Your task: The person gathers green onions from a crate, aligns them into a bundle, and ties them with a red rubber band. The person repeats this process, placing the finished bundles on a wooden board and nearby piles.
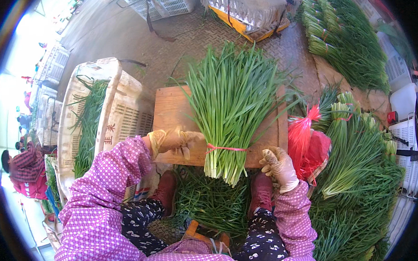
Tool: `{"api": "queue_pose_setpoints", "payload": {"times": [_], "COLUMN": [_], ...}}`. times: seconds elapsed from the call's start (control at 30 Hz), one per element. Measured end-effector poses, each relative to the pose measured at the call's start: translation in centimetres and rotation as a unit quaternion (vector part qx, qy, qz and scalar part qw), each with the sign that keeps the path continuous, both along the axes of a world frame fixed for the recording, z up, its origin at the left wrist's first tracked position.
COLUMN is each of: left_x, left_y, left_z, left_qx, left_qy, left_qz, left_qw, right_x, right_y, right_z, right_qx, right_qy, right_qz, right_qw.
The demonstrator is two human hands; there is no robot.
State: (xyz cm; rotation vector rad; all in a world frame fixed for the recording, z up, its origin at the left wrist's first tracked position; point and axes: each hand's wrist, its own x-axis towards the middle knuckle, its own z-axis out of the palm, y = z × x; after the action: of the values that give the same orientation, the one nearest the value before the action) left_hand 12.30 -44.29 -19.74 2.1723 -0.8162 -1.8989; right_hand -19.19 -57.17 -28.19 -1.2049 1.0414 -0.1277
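A large bunch of green Chinese chives (229,105) lies on a wooden board (170,111). A red plastic tie (227,148) circles it near the pale cut ends, which overhang the board's near edge. My left hand (176,140), in a thin yellowish glove, hovers left of the stems, blurred, its fingers apart and nothing visible in them. At the board's right front corner is my right hand (277,167), gloved, with loosely bent fingers and no visible object in them. Red plastic strips (301,141) hang beside the board, right of that hand.
A white plastic crate (125,112) holding loose chives stands at left. Tied bunches (347,146) are piled at right, more (340,39) at the far right. Chive leaves (211,196) litter the floor between my shoes. A covered yellow crate (233,24) stands ahead. A person (27,164) is far left.
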Motion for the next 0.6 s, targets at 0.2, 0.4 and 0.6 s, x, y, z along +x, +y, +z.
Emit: {"api": "queue_pose_setpoints", "payload": {"times": [0.2,0.4,0.6], "left_x": [-0.4,-4.2,-7.5], "left_y": [-0.4,-3.2,-2.4], "left_z": [-5.8,-10.1,-7.1], "left_qx": [-0.222,-0.221,-0.375], "left_qy": [-0.366,-0.314,0.332], "left_qz": [-0.126,-0.012,0.343], "left_qw": [0.895,0.923,0.795], "right_x": [5.1,13.0,11.1], "right_y": [-3.7,-3.6,-0.7], "right_z": [0.3,-0.1,2.0], "right_qx": [0.088,-0.149,0.145], "right_qy": [0.040,0.070,-0.309], "right_qz": [0.042,0.105,-0.051], "right_qw": [0.994,0.981,0.939]}}
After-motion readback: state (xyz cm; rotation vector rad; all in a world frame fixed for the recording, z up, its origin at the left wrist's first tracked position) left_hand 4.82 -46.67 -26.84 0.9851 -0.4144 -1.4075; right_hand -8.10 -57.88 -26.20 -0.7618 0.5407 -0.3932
